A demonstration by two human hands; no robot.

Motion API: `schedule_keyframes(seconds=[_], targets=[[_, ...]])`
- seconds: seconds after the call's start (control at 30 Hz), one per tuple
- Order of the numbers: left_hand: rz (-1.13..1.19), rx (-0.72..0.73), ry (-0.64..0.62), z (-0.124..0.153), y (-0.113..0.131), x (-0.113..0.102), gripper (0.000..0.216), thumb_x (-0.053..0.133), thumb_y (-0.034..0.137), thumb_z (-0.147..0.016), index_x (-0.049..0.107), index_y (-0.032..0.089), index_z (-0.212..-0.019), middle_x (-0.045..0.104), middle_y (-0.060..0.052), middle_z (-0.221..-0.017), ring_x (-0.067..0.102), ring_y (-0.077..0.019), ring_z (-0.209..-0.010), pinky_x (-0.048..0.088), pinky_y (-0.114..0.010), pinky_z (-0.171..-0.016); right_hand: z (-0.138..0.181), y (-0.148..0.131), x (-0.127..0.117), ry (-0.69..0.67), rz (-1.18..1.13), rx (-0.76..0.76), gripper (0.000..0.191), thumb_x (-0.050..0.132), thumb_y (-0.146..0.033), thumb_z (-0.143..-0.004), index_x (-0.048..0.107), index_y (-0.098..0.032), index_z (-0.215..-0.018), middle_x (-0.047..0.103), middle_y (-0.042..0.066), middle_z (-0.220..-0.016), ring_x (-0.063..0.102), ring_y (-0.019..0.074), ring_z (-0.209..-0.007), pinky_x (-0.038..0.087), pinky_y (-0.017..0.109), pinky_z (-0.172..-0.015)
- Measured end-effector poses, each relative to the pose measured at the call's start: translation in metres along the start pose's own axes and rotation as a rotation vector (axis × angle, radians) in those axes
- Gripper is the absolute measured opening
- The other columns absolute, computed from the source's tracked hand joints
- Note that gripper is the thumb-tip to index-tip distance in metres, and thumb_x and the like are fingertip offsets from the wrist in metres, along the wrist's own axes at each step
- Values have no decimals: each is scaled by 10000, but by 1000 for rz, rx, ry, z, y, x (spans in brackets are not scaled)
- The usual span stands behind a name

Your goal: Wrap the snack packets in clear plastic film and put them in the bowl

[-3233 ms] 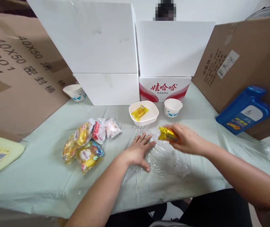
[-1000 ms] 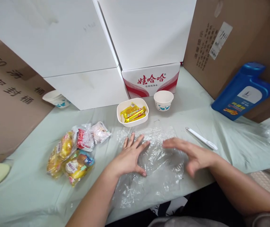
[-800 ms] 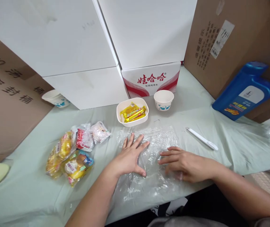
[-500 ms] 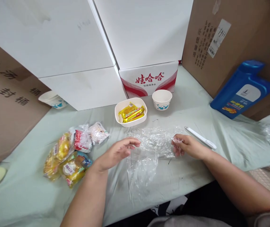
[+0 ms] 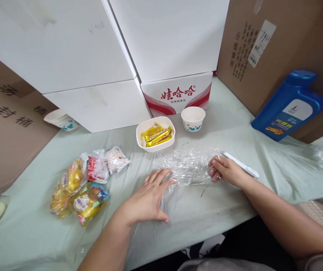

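Note:
A crinkled clear plastic bag [image 5: 191, 165] lies spread on the cloth in front of me. My left hand [image 5: 152, 195] rests over its left end, palm down, with the fingers spread. At the other end, the curled fingers of my right hand [image 5: 220, 169] pinch the bag's edge; the fingertips are partly hidden. Just beyond that hand lies a white utility knife [image 5: 239, 164]. Behind the bag stands a white bowl [image 5: 155, 148] with yellow-wrapped snacks [image 5: 158, 136] in it. To its right is a round paper bowl [image 5: 193, 119] with a blue leaf print.
Several wrapped snacks [image 5: 89, 201] are heaped on the left. White boxes [image 5: 93, 75] and a red-and-white carton [image 5: 178, 94] line the back. A blue bottle [image 5: 291, 105] leans near a brown cardboard box [image 5: 246, 56] on the right. Another paper bowl [image 5: 63, 121] sits back left.
My left hand has come down with its fingers spreading. The bag's loose near part has been folded up and away, so the bag lies narrower. My right hand has barely shifted.

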State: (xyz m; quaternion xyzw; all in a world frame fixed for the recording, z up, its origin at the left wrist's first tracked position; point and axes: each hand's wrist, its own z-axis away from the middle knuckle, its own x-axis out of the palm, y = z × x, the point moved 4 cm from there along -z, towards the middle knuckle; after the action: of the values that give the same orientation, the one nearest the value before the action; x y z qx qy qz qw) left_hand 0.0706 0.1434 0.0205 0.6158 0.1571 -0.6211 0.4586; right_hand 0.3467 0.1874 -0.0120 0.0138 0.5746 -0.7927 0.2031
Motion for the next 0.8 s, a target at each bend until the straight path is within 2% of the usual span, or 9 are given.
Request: schedule_keyframes(seconds=[0.07, 0.13, 0.17, 0.23, 0.33, 0.43, 0.53, 0.67, 0.8], targets=[[1, 4, 98, -1, 0, -3, 592, 805, 389, -676, 607, 276, -1223, 353, -83, -1525, 268, -366, -1420, 272, -559, -1146, -1, 2, 0, -6, 36, 15, 240, 443, -402, -945, 538, -185, -905, 671, 24, -745, 673, 131, -562, 415, 179, -404], [111, 19, 208, -2, -2, -10, 243, 641, 309, -843, 678, 262, -1079, 461, -65, -1444, 389, -299, -1355, 341, -489, -1122, -1, 0, 0, -15, 58, 13, 216, 440, -373, -945, 539, -187, -901, 667, 18, -749, 667, 124, -555, 426, 177, -408], [207, 13, 270, -4, -5, -14, 180, 571, 301, -888, 692, 239, -1006, 532, -75, -1365, 468, -268, -1286, 393, -446, -1084, 0, -1, 0, -15, 60, 6, 200, 441, -359, -943, 537, -188, -902, 665, 16, -750, 667, 122, -555, 431, 177, -410], [443, -76, 393, -7, -18, -22, 246, 497, 364, -919, 674, 194, -909, 653, -93, -1117, 612, -219, -1062, 503, -367, -932, 2, -6, 0, -1, 51, -3, 159, 453, -328, -933, 528, -189, -917, 667, 15, -755, 672, 124, -566, 439, 177, -414], [722, -347, 528, -14, -44, -22, 310, 535, 472, -843, 603, 175, -898, 650, -33, -762, 653, -176, -703, 531, -293, -651, 5, -12, 0, 35, 46, 14, 126, 469, -259, -915, 515, -190, -1010, 672, 16, -761, 682, 135, -590, 450, 185, -418], [693, -540, 490, -18, -55, -12, 301, 590, 380, -769, 556, 184, -996, 608, 25, -689, 618, -151, -537, 475, -262, -543, 6, -13, -1, 59, 104, 11, 244, 467, -209, -903, 485, -190, -1146, 673, 5, -744, 682, 145, -586, 457, 211, -422], [505, -615, 378, -18, -52, -6, 285, 576, 285, -775, 541, 201, -1046, 590, 52, -685, 600, -133, -476, 446, -251, -538, 5, -11, -4, 94, 257, -57, 352, 500, -215, -889, 464, -195, -1238, 678, -26, -686, 668, 146, -558, 474, 244, -480], [342, -633, 305, -14, -45, -10, 106, 525, 282, -839, 555, 200, -898, 628, 26, -687, 603, -138, -502, 422, -248, -557, 7, -11, -8, 167, 478, -104, 478, 561, -230, -862, 443, -176, -1322, 670, -48, -603, 676, 177, -611, 486, 287, -602], [157, -622, 362, -14, -43, -20, 229, 437, 335, -915, 556, 214, -761, 663, -12, -701, 620, -173, -630, 385, -254, -587, 9, -14, -10, 245, 612, -144, 513, 575, -319, -878, 434, -165, -1346, 692, -24, -656, 680, 209, -667, 469, 309, -626]])
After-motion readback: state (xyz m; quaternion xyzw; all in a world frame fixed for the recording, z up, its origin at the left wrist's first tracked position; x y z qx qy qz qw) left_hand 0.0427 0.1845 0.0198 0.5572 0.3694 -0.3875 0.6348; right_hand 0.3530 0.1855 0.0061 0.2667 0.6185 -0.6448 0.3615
